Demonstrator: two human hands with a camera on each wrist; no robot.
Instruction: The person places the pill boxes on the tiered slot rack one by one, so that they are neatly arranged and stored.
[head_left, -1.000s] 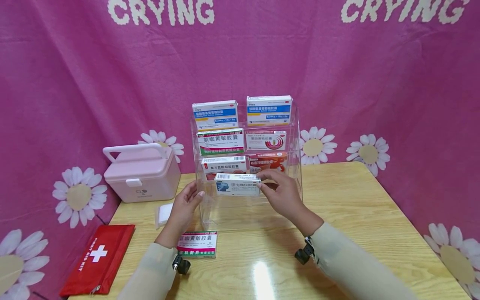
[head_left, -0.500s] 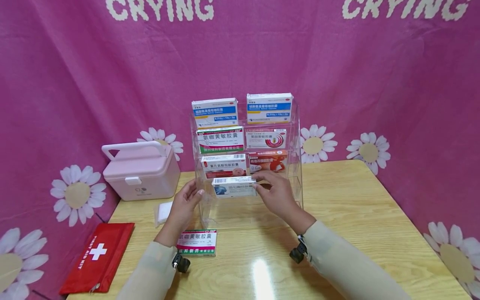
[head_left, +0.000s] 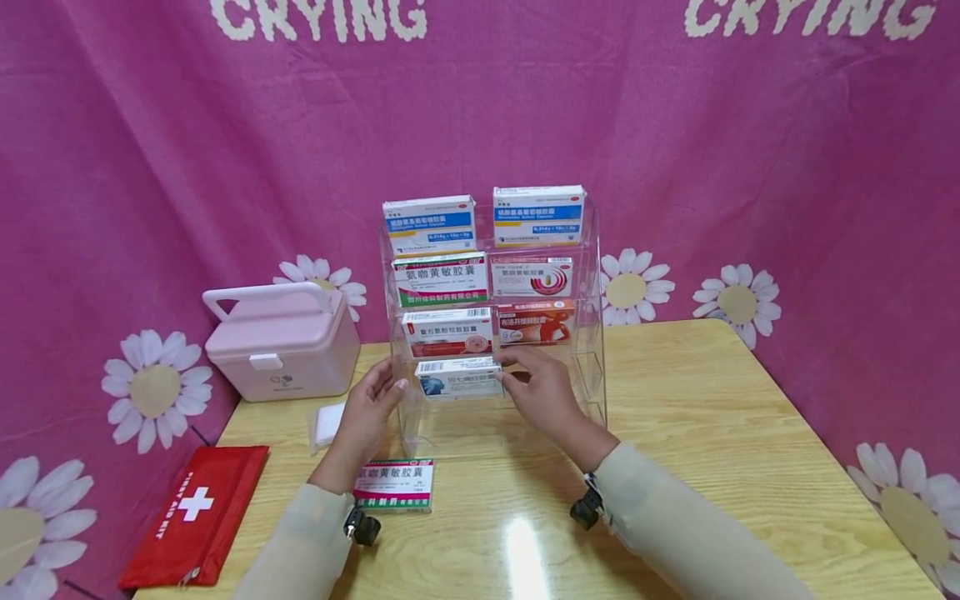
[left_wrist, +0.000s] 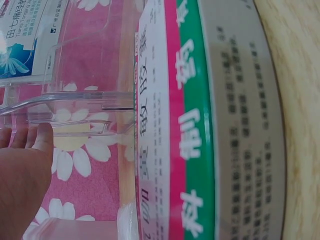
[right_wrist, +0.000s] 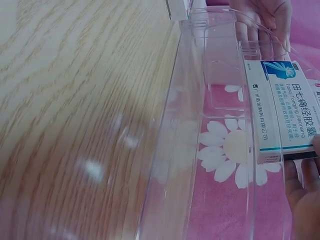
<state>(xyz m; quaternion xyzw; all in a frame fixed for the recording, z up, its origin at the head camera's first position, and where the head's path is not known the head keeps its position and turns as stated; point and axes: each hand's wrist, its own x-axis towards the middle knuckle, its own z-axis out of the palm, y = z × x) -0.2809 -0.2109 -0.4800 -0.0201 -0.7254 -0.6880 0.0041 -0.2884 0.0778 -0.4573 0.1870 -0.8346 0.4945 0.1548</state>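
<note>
In the head view my right hand (head_left: 543,396) pinches the right end of a white medicine box (head_left: 457,382) with a blue head picture. The box sits at the lowest tier of a clear acrylic display rack (head_left: 465,429), on its left half; the right wrist view shows the box (right_wrist: 282,110) behind the clear front lip. My left hand (head_left: 367,412) rests at the rack's left side, fingers loosely bent and fingertips right at the side panel (left_wrist: 75,97). Below that hand, a green-and-magenta medicine box (head_left: 395,486) lies on the table, partly hidden by the forearm.
Upper tiers carry several medicine boxes, among them a red one (head_left: 536,322) and a blue-striped one (head_left: 538,217). A pink lidded case (head_left: 285,346), a small white packet (head_left: 327,425) and a red first aid pouch (head_left: 197,517) lie to the left on the wooden table (head_left: 690,417).
My right hand has moved left and slightly down with the white medicine box, bringing it to the left part of the lowest tier. The left hand has stayed at the rack's side.
</note>
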